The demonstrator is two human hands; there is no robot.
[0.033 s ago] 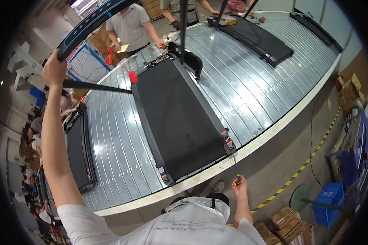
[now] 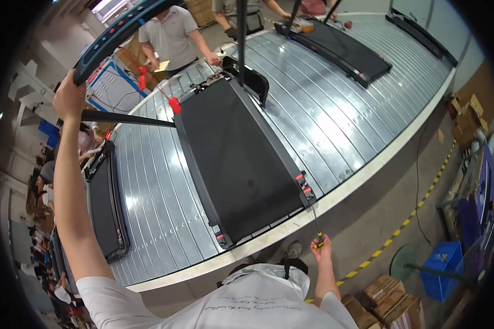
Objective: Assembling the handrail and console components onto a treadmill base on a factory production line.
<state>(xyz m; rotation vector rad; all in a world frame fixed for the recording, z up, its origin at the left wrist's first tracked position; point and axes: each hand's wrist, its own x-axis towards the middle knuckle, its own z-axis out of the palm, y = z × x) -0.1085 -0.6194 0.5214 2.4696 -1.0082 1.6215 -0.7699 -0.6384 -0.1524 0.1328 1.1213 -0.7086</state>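
Observation:
My left hand (image 2: 69, 97) is raised at the left, its fingers wrapped round the end of a black and blue treadmill console (image 2: 112, 38). A black upright post (image 2: 129, 118) runs from the console side down to the treadmill (image 2: 241, 159), whose black belt lies flat before me. Low on the right, my right hand (image 2: 322, 248) is closed on the yellow and black handle of a screwdriver (image 2: 319, 241). Its long thin shaft reaches up to the treadmill's near right corner (image 2: 307, 192). The tip's seating at that corner is too small to make out.
The treadmill lies on a slatted metal conveyor (image 2: 329, 120) with a white edge. More treadmills stand at the left (image 2: 105, 203) and far right (image 2: 340, 49). A co-worker (image 2: 167, 35) works at the far end. Cartons (image 2: 387, 296) and a blue bin (image 2: 442, 268) are on the floor at right.
The whole view has shifted slightly. The red piece by the post hangs a little differently, with its cord now showing. Both hands keep their holds.

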